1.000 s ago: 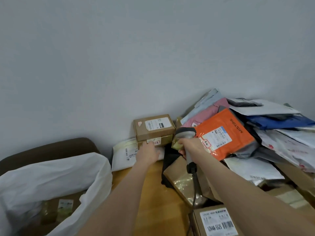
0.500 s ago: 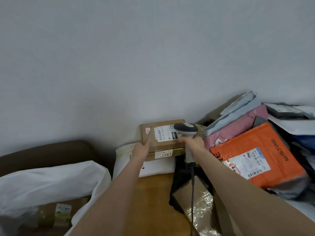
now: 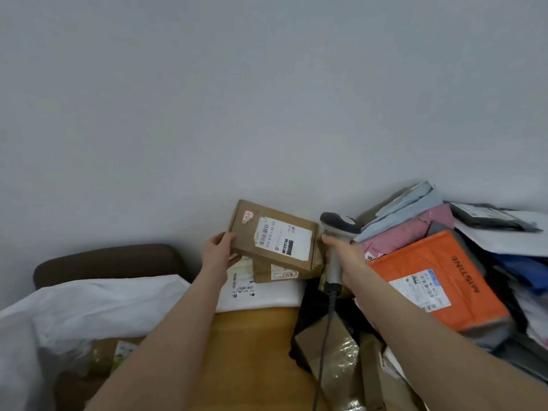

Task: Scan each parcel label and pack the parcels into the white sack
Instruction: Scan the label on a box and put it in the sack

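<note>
A cardboard box (image 3: 272,235) is pinched at its left edge by the left hand (image 3: 218,253) and held tilted above the far parcels (image 3: 275,274), while a scanner (image 3: 338,225) just right of it is gripped round the handle by the right hand (image 3: 345,256). Scanning appears to be in hand: the scanner head must be aimed at the upturned label (image 3: 283,238) before the box is carried left to the white sack (image 3: 89,298).

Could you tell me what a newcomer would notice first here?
At centre, the left hand grips a tilted brown cardboard box, its label showing, while the right hand holds a grey scanner beside it. On the right, an orange mailer stands out in the parcel heap; the white sack lies open lower left.
</note>
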`<state>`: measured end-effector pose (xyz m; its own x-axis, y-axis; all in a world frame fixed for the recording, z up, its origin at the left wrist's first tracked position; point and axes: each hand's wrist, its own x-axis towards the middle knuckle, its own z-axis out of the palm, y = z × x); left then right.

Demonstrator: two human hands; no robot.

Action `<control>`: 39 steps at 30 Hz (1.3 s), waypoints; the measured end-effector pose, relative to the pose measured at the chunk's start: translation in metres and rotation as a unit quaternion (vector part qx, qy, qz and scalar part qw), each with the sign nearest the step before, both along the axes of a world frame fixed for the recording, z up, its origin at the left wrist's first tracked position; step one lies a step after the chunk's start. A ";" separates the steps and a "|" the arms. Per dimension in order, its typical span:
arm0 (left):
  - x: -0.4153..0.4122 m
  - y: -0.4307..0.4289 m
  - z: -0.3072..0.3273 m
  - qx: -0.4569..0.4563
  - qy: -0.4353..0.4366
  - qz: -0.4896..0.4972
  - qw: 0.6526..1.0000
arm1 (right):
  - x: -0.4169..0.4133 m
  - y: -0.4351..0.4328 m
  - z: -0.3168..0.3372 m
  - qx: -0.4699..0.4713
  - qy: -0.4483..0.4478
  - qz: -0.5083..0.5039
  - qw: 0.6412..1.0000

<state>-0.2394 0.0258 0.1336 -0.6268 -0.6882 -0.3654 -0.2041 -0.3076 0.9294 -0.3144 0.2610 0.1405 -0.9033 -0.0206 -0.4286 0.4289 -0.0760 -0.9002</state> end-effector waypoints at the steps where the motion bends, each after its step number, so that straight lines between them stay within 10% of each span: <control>1: 0.007 0.001 0.005 -0.005 0.005 -0.001 1.000 | 0.006 0.006 0.006 -0.013 0.003 0.000 1.000; 21: 0.108 0.130 0.022 0.044 -0.072 -0.214 0.973 | 0.125 0.090 -0.005 -0.070 -0.077 -0.018 0.994; 39: 0.129 0.100 -0.024 -0.083 -0.050 -0.179 0.979 | 0.198 0.052 0.005 -0.028 -0.017 0.091 0.995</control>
<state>-0.1107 0.1259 0.1098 -0.8058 -0.4856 -0.3390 -0.3642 -0.0451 0.9302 -0.1165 0.3129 0.1458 -0.8678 -0.2074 -0.4516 0.4694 -0.0436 -0.8819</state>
